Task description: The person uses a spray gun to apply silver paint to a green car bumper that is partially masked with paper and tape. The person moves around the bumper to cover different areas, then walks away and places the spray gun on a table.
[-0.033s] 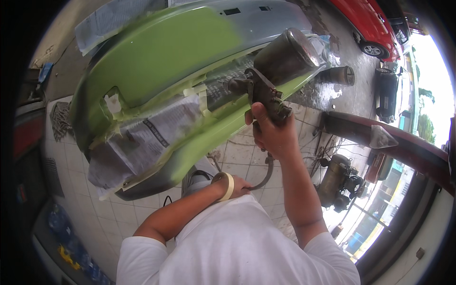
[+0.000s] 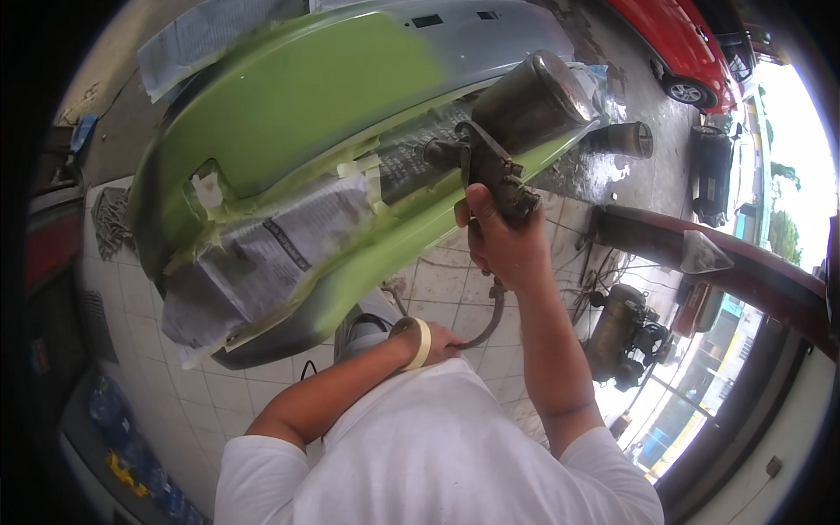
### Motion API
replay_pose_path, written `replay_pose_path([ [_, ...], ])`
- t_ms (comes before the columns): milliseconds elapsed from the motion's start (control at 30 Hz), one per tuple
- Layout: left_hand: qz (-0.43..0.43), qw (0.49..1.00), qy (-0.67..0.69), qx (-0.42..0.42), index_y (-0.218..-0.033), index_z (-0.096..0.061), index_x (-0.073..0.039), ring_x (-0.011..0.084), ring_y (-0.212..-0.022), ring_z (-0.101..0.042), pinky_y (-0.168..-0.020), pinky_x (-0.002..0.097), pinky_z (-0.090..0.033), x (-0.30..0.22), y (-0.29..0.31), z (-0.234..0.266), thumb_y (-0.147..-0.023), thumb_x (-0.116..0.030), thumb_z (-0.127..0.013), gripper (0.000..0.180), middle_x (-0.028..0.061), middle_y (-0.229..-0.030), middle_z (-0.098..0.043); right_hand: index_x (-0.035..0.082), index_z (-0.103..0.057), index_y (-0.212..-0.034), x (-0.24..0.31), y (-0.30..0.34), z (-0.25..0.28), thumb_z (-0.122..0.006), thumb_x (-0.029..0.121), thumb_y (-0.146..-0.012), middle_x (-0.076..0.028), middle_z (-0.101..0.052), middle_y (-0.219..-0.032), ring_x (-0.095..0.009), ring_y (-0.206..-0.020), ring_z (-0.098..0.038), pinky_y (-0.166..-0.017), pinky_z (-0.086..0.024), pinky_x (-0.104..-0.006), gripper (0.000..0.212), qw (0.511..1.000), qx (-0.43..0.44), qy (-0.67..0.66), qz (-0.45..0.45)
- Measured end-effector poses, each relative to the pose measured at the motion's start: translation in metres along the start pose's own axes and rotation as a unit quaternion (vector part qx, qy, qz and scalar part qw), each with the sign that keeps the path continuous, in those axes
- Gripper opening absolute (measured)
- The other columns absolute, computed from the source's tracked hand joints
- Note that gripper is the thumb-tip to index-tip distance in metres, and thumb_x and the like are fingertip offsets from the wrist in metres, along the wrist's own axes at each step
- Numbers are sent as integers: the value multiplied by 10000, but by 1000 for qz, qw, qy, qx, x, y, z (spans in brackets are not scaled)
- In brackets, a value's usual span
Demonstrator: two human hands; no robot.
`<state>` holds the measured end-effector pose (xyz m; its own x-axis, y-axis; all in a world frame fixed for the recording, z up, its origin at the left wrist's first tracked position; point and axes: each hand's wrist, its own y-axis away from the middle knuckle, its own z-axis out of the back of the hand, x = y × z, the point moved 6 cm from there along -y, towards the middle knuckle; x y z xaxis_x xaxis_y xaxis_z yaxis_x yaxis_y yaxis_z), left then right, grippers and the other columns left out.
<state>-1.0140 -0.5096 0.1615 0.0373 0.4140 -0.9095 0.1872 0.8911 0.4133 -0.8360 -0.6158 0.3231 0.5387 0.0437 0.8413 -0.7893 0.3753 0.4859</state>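
Note:
My right hand (image 2: 507, 238) is wrapped round the handle of a spray gun (image 2: 497, 175) with a large metal cup (image 2: 532, 98). The gun is raised over the lower edge of a car bumper (image 2: 324, 105), coated partly green and partly grey. From the gun's handle an air hose (image 2: 492, 319) curves down to my left hand (image 2: 444, 343), which is closed on it at my waist. Round my left wrist hangs a roll of masking tape (image 2: 422, 343). Newspaper (image 2: 280, 254) is taped over the bumper's openings.
A metal can (image 2: 626, 140) is on the floor beyond the bumper. To the right are an air compressor (image 2: 617, 337) and a red beam-like piece (image 2: 726, 258). A red car (image 2: 674, 44) is parked at the far right. A rag (image 2: 112, 223) lies at the left.
The spray gun and its cup have shifted very slightly to the right with my right hand. My left hand stays where it was.

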Motion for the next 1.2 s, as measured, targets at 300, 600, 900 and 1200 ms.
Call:
replay_pose_path([
  [300, 52, 994, 20, -91, -1361, -600, -166, 382, -1086, -649, -969, 447, -495, -16, 16, 35, -1001, -348, -522, 411, 173, -1148, -706, 30, -620, -873, 11, -32, 43, -709, 417, -933, -26, -614, -706, -79, -436, -498, -353, -384, -239, 402, 990, -135, -41, 25],
  [600, 16, 990, 18, -139, -1390, -568, -132, 359, -1079, -661, -958, 432, -506, -5, 10, 20, -988, -309, -550, 439, 175, -1144, -709, 30, -614, -963, 6, -7, 52, -689, 425, -946, -47, -639, -760, -68, -422, -460, -353, -370, -241, 402, 983, -159, -72, 51],
  [900, -89, 927, 186, -312, -1301, -644, -69, 252, -969, -705, -877, 343, -543, -43, 41, 1, -963, -232, -646, 376, 166, -1060, -736, 14, -553, -1247, -45, 119, 70, -567, 404, -1027, -99, -647, -883, -53, -457, -425, -382, -359, -220, 449, 992, -18, -90, 88],
  [1200, -53, 800, 240, -547, -1128, -691, 49, 108, -712, -658, -659, 261, -563, -90, 105, -46, -991, -173, -645, 265, 72, -931, -744, 22, -584, -1377, -180, 266, 107, -775, 136, -844, -53, -695, -887, -138, -776, -638, -759, -521, -283, 578, 982, 85, 53, 159],
])
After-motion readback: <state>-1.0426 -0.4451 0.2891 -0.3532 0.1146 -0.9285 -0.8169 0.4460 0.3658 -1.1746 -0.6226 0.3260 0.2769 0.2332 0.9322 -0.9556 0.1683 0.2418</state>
